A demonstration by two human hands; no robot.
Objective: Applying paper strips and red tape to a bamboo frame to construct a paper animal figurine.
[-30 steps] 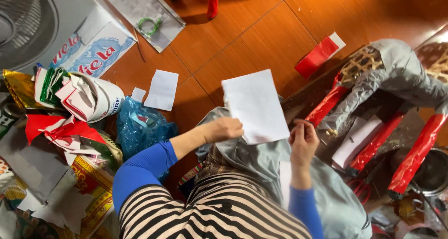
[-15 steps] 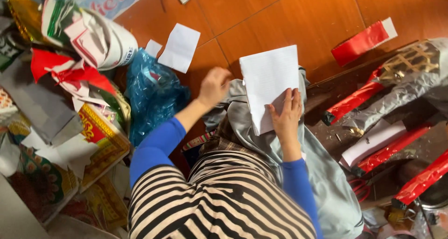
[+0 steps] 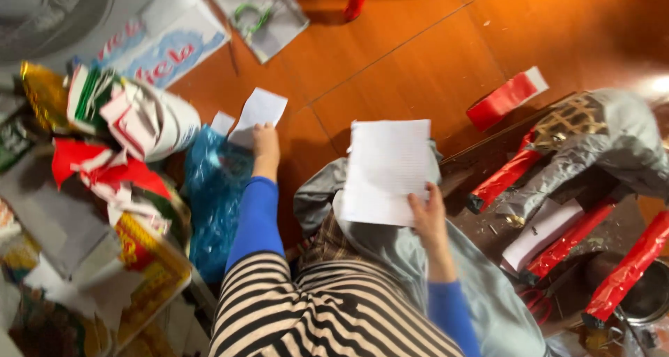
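My right hand (image 3: 428, 218) holds a white lined sheet of paper (image 3: 387, 172) by its lower right corner, above grey cloth (image 3: 390, 252) on my lap. My left hand (image 3: 265, 144) is stretched out to the floor. Its fingers rest on the near edge of a smaller white paper (image 3: 261, 110) that lies beside a crumpled blue plastic bag (image 3: 212, 197). Whether those fingers grip the paper is not clear. Both sleeves are blue under a striped top.
A heap of coloured wrappers and cardboard (image 3: 104, 162) fills the left side. Red foil-wrapped sticks (image 3: 571, 238) and a grey foil figure (image 3: 592, 148) lie on a dark board at the right. A red roll (image 3: 505, 99) rests on the orange wooden floor (image 3: 432, 50).
My left hand let go of the sheet's area and reached out to the small white paper on the floor. My right hand keeps holding the lined sheet, now slightly lower.
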